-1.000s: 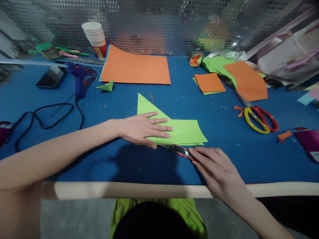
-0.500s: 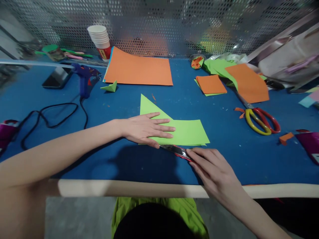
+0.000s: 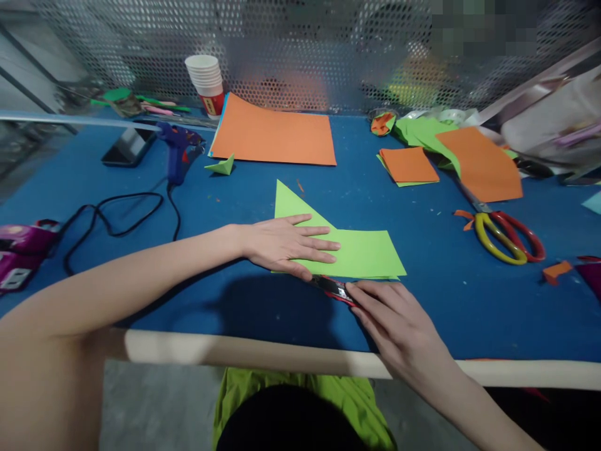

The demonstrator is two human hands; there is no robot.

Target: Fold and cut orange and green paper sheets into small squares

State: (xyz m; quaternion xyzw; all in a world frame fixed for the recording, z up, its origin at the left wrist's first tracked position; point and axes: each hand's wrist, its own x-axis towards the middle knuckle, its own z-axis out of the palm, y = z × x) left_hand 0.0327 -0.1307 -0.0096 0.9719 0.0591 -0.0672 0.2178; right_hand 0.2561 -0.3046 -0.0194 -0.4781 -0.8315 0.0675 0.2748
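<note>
My left hand (image 3: 293, 244) lies flat on a folded light-green sheet of paper (image 3: 370, 250), fingers spread and pointing right. The sheet has a triangular flap standing out at its upper left and a straight strip on the right. My right hand (image 3: 399, 319) is closed round a utility knife (image 3: 332, 287) with a dark body and red edges. The knife lies low along the paper's bottom edge. Its front end is close by my left thumb, and I cannot make out whether the blade sits between the paper layers.
Behind lie orange sheets (image 3: 277, 138), a small green folded piece (image 3: 223, 166) and square papers (image 3: 408, 166). Scissors (image 3: 509, 235) rest at right. A glue gun (image 3: 176, 153) with a looping cord (image 3: 98, 207), a phone (image 3: 129, 147) and paper cups (image 3: 206, 84) stand left.
The whole view has shifted slightly, moving the scene to the right. My right hand and the knife have slid a little left along the paper's bottom edge. My left hand stays on the paper.
</note>
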